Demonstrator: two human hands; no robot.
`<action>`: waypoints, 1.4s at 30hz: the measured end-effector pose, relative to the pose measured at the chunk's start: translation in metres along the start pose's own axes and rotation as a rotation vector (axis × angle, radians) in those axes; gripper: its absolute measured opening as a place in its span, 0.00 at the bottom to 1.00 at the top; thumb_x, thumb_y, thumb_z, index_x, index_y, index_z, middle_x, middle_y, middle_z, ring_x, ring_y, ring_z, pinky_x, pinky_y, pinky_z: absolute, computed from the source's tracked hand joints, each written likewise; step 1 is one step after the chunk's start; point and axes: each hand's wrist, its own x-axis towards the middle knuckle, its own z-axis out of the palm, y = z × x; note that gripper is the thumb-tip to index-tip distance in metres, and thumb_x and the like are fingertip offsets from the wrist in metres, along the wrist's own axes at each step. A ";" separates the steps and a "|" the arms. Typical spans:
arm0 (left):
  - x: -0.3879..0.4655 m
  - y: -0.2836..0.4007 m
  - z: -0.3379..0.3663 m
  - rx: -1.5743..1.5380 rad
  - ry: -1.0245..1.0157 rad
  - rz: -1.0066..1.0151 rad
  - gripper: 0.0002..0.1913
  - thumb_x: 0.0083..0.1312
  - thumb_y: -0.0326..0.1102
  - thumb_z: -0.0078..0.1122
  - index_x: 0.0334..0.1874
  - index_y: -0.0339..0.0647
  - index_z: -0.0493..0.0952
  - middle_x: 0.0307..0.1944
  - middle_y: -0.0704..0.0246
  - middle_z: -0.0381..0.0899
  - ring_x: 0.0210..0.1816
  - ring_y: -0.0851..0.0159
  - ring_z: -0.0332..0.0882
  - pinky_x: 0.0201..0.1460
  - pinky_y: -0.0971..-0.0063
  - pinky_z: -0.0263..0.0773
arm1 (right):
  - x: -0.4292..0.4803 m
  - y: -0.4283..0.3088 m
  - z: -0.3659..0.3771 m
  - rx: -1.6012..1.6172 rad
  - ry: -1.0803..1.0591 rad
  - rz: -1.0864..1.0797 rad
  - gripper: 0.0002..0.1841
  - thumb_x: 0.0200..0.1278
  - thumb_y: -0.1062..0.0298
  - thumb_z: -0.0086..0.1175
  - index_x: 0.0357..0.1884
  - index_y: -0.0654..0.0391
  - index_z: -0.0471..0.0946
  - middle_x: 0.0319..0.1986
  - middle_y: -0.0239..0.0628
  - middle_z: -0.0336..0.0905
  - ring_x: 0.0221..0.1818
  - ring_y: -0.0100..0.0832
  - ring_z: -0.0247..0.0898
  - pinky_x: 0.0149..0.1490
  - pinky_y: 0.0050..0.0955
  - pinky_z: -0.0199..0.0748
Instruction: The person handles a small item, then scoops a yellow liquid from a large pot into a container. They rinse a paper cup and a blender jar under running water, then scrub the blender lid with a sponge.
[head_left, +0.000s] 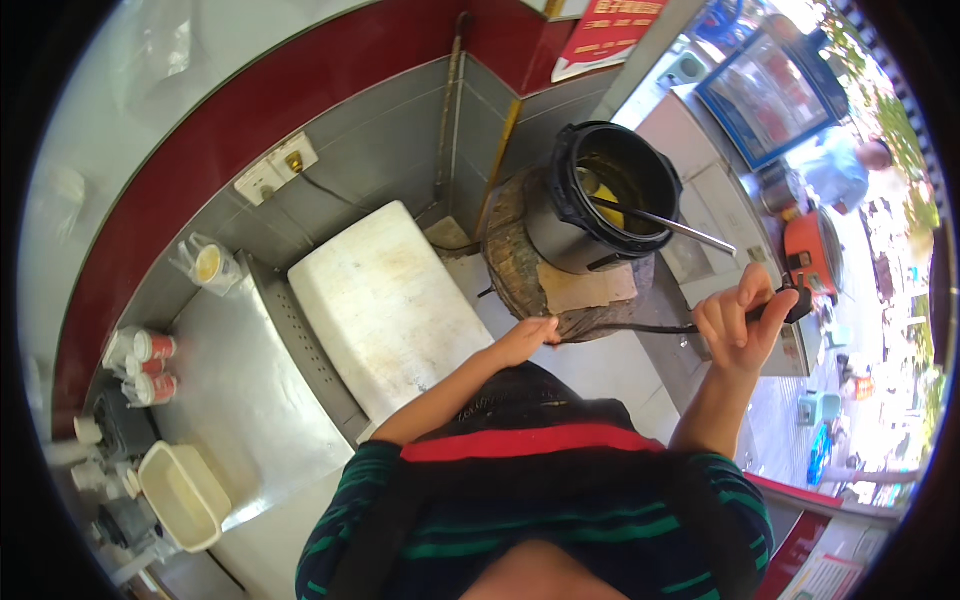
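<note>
My right hand (739, 319) grips a black power cord close to its black plug (801, 300), right of the pot. The cord (645, 328) runs left to my left hand (529, 339), whose fingers are curled about it at the front edge of a round wooden block (510, 262). On that block stands an electric cooker (574, 240) with a dark inner pot, its lid off. A metal handle (675, 225) leans out over the rim, and something yellow (609, 206) lies inside. A piece of cardboard (585, 289) sits in front of the cooker.
A thick white board (382, 300) lies left of the block. Beyond it are a steel counter (247, 375), a cream basin (187, 495), packed cups (154, 367) and a bagged cup (210, 264). A wall socket (277, 169) holds a plug. Outside at right are a person (840, 169) and an orange cooker (814, 251).
</note>
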 end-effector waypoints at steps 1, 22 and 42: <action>-0.012 0.000 0.003 0.199 0.012 0.066 0.25 0.72 0.44 0.35 0.24 0.32 0.74 0.25 0.60 0.77 0.34 0.61 0.75 0.41 0.69 0.68 | -0.012 -0.004 -0.001 -0.044 0.058 -0.003 0.25 0.69 0.42 0.30 0.35 0.57 0.66 0.08 0.21 0.51 0.10 0.16 0.41 0.21 0.20 0.52; -0.016 0.011 0.118 0.114 0.203 -0.242 0.18 0.64 0.44 0.55 0.18 0.43 0.70 0.16 0.76 0.67 0.20 0.76 0.63 0.26 0.81 0.60 | -0.229 0.158 -0.284 0.728 0.947 0.647 0.14 0.60 0.57 0.51 0.26 0.57 0.74 0.25 0.35 0.78 0.30 0.30 0.75 0.42 0.32 0.73; 0.127 -0.096 0.224 1.359 -0.077 -0.299 0.16 0.56 0.51 0.57 0.35 0.46 0.78 0.38 0.65 0.78 0.49 0.58 0.72 0.60 0.52 0.54 | -0.297 0.059 -0.440 0.108 1.007 0.592 0.13 0.68 0.60 0.44 0.48 0.55 0.65 0.19 0.31 0.67 0.17 0.23 0.58 0.23 0.23 0.59</action>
